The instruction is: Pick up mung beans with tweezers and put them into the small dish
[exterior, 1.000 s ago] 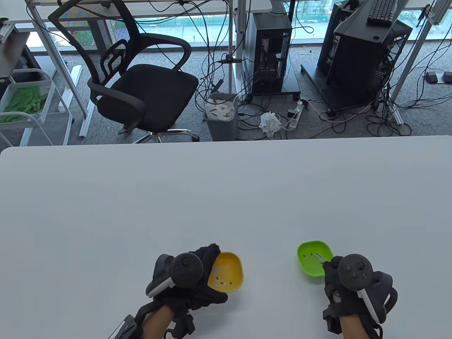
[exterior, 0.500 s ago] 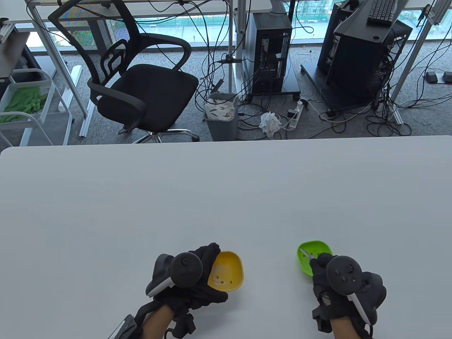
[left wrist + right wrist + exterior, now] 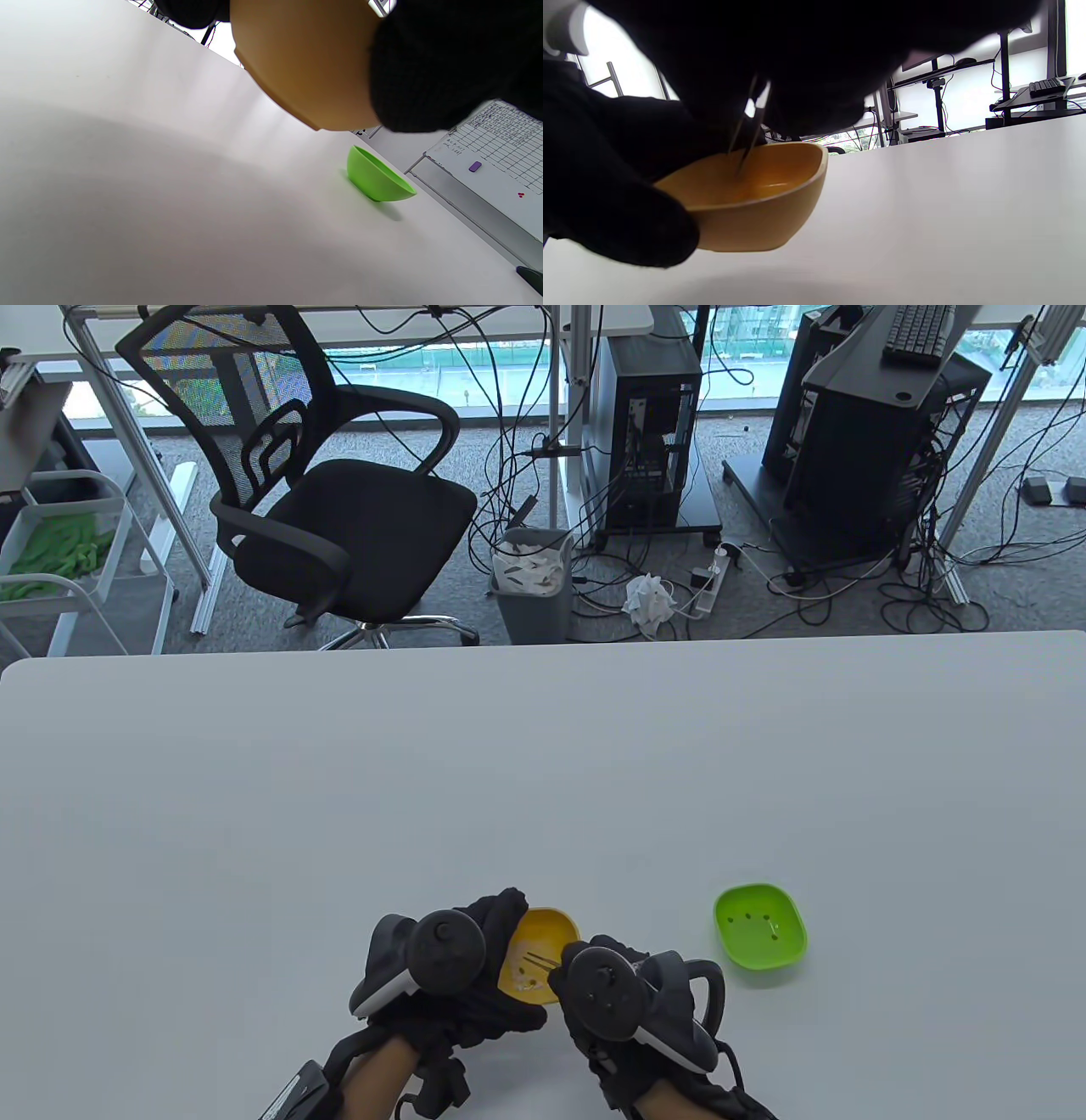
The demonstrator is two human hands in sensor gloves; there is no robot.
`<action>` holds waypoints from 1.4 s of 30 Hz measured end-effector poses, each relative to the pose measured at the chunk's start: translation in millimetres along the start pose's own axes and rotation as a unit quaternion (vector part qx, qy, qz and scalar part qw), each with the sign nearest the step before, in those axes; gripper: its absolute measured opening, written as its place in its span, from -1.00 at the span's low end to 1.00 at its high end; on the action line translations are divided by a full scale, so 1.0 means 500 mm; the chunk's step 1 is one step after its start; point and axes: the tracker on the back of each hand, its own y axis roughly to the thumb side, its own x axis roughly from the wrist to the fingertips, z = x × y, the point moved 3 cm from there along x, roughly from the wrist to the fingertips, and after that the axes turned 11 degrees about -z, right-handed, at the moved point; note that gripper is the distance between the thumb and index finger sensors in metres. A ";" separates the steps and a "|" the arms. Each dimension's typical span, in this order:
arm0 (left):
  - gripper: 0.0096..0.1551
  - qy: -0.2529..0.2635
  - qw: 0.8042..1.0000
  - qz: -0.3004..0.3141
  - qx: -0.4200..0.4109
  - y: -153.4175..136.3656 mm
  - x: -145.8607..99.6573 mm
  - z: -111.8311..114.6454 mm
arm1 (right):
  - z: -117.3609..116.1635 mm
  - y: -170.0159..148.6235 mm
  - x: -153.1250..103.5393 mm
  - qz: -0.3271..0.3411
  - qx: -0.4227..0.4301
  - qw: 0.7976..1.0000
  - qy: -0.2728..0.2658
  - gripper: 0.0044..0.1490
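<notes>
Op: Table view, quick pass. My left hand (image 3: pixel 450 976) grips the yellow dish (image 3: pixel 547 954) by its left rim, near the table's (image 3: pixel 543 780) front edge. In the left wrist view the dish looks tilted and lifted off the surface.

Checker: And the right?

Op: My right hand (image 3: pixel 632 997) is just beside the yellow dish, holding the tweezers (image 3: pixel 539 960). Their tips are slightly apart and point down into the dish. In the right wrist view the tweezers (image 3: pixel 751 127) hang from my gloved fingers into the yellow bowl (image 3: pixel 763 199).

Checker: Bean in the tips?

Op: Cannot tell. Pale specks sit at the bottom of the yellow dish.

Checker: Green one?

Op: The green dish (image 3: pixel 759 935) stands alone on the table, well right of both hands, with a few dark specks inside that I take for mung beans (image 3: pixel 755 920).
</notes>
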 end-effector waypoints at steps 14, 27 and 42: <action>0.56 0.002 1.000 0.004 0.004 0.001 -0.001 0.000 | -0.027 0.007 0.002 -0.002 -0.038 0.999 0.009 -0.58; 0.56 -0.003 1.000 0.003 0.009 0.002 0.000 0.004 | -0.034 0.011 0.000 0.002 -0.028 0.999 0.020 -0.58; 0.56 -0.004 1.000 0.003 0.007 0.003 0.001 0.006 | -0.035 0.011 -0.004 0.006 -0.028 0.999 0.021 -0.59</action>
